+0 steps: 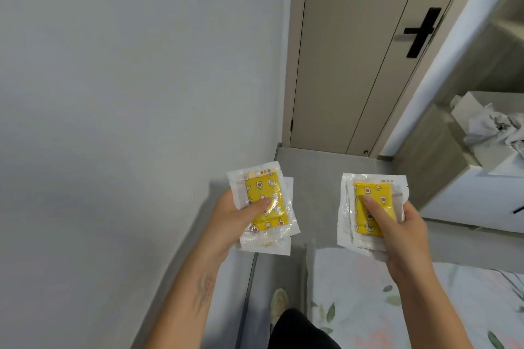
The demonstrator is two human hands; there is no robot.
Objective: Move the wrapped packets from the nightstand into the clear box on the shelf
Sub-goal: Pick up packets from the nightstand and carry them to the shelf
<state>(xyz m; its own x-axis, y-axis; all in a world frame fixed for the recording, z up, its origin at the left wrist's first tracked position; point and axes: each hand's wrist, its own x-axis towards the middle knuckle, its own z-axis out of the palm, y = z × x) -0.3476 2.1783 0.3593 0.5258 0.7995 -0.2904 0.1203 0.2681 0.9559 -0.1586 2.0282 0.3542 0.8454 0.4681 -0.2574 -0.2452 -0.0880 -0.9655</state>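
Two hands are raised over the floor, each gripping a small stack of wrapped packets: the left hand (pixel 232 217) thumbs down the left stack (pixel 262 207), the right hand (pixel 402 231) the right stack (pixel 371 208). Each stack shows one yellow patterned packet on top; those beneath show only as overlapping edges, so their count is unclear.

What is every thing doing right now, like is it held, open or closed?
Left hand: holds a stack of packets, thumb on top.
Right hand: holds another stack, thumb on top.
Left packets: sealed, held up in the air.
Right packets: sealed, held up in the air.
Door: closed.
Grey cloth: crumpled in an open box.
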